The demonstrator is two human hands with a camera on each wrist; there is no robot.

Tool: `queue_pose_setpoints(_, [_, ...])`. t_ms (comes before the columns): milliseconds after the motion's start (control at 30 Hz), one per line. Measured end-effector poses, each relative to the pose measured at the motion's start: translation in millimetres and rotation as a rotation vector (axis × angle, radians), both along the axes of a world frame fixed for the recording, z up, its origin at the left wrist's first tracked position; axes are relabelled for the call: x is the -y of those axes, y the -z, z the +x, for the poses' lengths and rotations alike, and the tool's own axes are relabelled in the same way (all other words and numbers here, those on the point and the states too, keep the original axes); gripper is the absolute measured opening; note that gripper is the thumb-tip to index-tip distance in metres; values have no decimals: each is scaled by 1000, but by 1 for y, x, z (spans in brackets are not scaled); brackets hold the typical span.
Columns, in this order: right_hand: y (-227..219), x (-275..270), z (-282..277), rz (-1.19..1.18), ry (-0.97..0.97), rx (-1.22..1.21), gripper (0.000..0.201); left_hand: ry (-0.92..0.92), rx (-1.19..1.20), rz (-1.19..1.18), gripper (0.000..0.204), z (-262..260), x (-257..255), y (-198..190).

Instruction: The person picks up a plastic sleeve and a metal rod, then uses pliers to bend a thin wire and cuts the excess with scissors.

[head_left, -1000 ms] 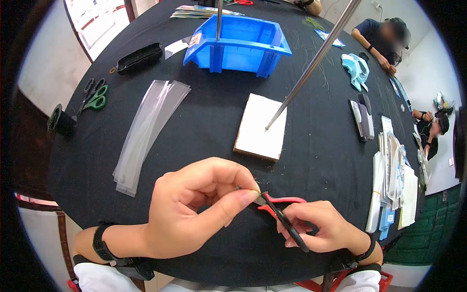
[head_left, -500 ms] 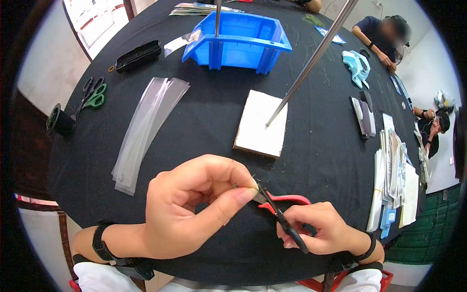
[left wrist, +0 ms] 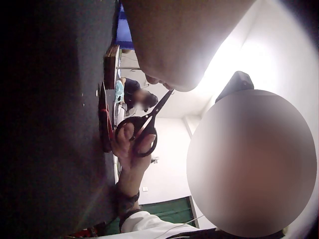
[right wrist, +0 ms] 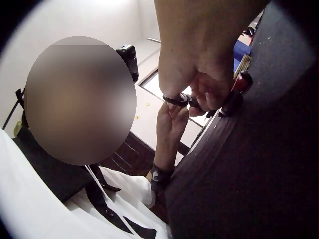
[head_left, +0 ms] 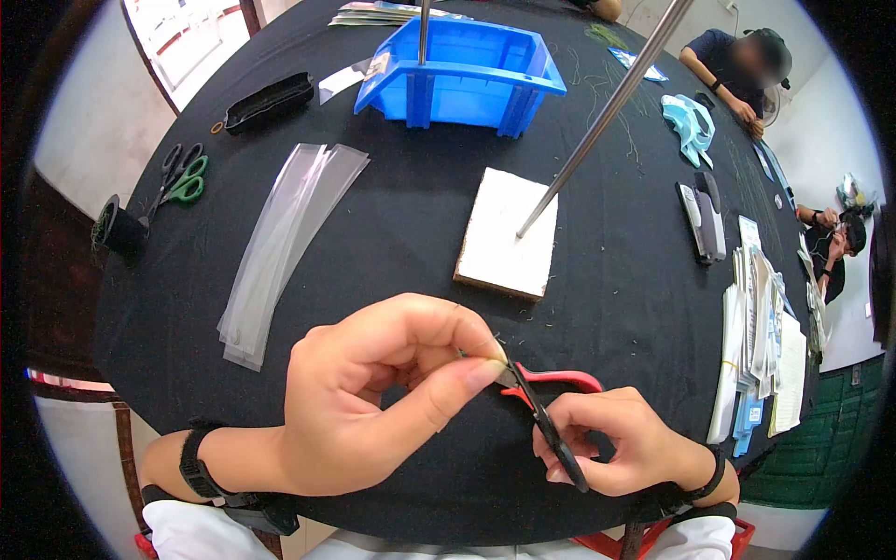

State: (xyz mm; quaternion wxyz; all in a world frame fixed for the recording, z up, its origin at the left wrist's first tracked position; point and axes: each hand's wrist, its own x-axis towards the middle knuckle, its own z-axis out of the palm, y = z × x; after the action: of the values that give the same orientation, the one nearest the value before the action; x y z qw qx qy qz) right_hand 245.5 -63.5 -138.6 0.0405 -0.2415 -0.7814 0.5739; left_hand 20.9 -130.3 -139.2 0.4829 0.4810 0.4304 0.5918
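My left hand (head_left: 345,401) pinches something tiny and thin, dark greenish, between thumb and forefinger; the fingertips cover most of it, so I cannot tell its kind. My right hand (head_left: 611,434) holds black-handled scissors (head_left: 563,453), with fingers and thumb through the loops. In the left wrist view the scissors (left wrist: 160,103) point up at the left fingertips, their blades slightly apart. Behind them on the table lie red-handled pliers (head_left: 567,377), partly hidden by the scissors. A few tiny clippings are scattered on the black cloth beyond the fingertips.
A metal rod (head_left: 597,126) rises from a white-topped block (head_left: 504,252) ahead. Farther off is a blue bin (head_left: 467,103). Clear plastic sleeves (head_left: 280,243) and green-handled scissors (head_left: 189,182) lie left; a stapler (head_left: 705,219) and paper packets (head_left: 751,327) lie right. Other people sit beyond.
Both hands keep nearly the same pose, with the left still pinching. Beside its fingertips the scissors have shifted slightly, and the head view has moved a little.
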Motion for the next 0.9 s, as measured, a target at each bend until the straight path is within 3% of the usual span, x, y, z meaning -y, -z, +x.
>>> queue_pose_setpoints(633, [2,3,0,38,-48,-51,18,-7,21,75,12,0,1,1])
queue_pose_setpoints(733, [2,4,0,38,-45,-57,17,5,-97,100,10,-1,-2,-1])
queue_pose_setpoints(900, [2,4,0,37,-27,-27,16,2,-88,106,11,-1,-1,-1])
